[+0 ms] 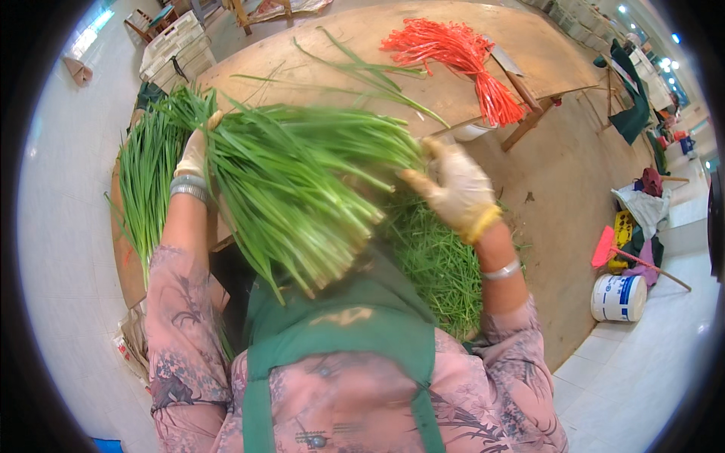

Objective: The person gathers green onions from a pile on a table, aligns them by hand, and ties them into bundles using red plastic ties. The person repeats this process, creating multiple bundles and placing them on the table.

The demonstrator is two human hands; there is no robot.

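My left hand, in a pale glove, grips a large bunch of long green leafy stalks, probably garlic chives, near its leafy end. The pale stem ends fan out to the right and down, partly blurred. My right hand, gloved as well, is at the stem ends of the upper part; its thumb and fingers are apart, and whether it pinches any stalks cannot be told. Another pile of the same greens lies at the table's left. Loose stalks and a bundle of red ties rest on the wooden table.
A knife blade lies by the red ties at the table edge. A heap of green trimmings is below my right hand. White crates stand at the back left. A white bucket and a pink-headed broom are at the right.
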